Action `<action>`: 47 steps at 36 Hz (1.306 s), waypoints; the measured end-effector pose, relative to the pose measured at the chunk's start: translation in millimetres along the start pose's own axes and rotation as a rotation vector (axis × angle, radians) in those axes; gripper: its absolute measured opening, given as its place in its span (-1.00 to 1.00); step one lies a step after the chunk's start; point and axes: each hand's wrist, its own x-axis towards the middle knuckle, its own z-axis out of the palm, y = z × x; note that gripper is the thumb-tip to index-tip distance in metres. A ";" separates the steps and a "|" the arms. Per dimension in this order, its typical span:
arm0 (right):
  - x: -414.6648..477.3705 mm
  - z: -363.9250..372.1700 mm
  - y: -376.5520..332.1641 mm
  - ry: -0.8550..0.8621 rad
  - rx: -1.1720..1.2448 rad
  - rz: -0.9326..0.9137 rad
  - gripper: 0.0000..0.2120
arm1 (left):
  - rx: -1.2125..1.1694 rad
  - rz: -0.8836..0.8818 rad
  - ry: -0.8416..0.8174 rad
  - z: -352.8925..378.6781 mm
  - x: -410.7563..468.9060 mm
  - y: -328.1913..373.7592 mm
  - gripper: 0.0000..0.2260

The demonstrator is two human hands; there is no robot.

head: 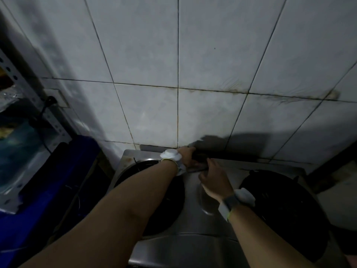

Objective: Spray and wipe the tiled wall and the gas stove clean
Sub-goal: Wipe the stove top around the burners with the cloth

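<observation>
At centre frame, along the tiled wall's (202, 64) foot behind the gas stove (193, 240), my left grip (186, 157) clamps a dark object (201, 157) lying crosswise; my right grip (213, 179) sits just below, closure unclear

Dim, bluish light; hard shadows on tiled wall (193, 64); edges bowed.

The tiled wall (202, 55) is pale grey, its large tiles split by dark joints, with brown grime along 1 horizontal joint. The steel gas stove (193, 221) stands against its foot, with 2 round black burners (286, 209). At its back edge the left hand (186, 157) grips a dark object (201, 158), too dim to identify.
</observation>
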 end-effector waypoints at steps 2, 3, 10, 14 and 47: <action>5.4 4.8 -0.6 -0.044 -0.080 -0.061 -0.45 | 0.009 -0.013 -0.068 -15.2 2.4 -12.9 -0.47; 10.7 10.0 1.9 -0.069 -0.128 -0.103 -0.34 | 0.014 -0.017 -0.101 -22.6 3.9 -22.6 -0.49; 24.6 13.7 2.0 -0.111 -0.206 -0.129 -0.44 | -0.149 -0.096 -0.178 -47.9 -2.3 -100.1 -0.61; 29.3 25.0 -0.9 -0.158 -0.258 -0.100 -0.41 | -0.091 0.068 -0.212 -48.0 2.0 -97.5 -0.64; 34.5 54.5 -8.7 -0.085 -0.421 0.094 -0.52 | -0.006 0.262 -0.221 -61.3 -10.9 -146.5 -0.66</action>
